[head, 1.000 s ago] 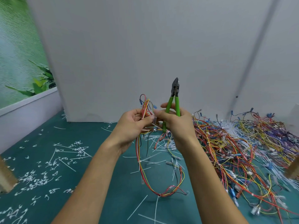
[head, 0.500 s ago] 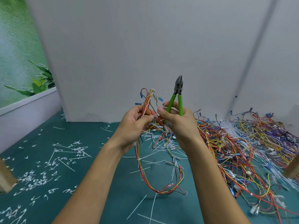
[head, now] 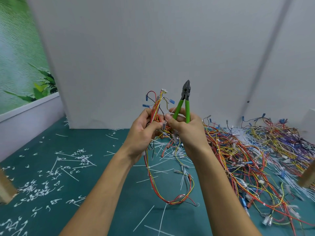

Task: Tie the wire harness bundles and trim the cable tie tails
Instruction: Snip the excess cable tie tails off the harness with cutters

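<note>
Gripped by the left hand (head: 142, 133), the harness (head: 155, 108) has risen slightly; the right hand (head: 186, 133) holds cutters (head: 186, 92) pointing to twelve o'clock, so trimming seems still pending.

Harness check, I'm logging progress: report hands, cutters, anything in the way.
Left hand grips harness, lifted off table. Right hand holds cutters, tips up, not on a tie. Loose wire pile at right, apart from hands.

A pale grey board wall (head: 136, 48) stands behind the teal table (head: 95, 147), with a slanting seam (head: 265, 65) towards its right. On the left, a green leafy mural (head: 20, 65) hangs above a white ledge (head: 29, 106). A wooden post (head: 5, 189) stands at the near left edge.
</note>
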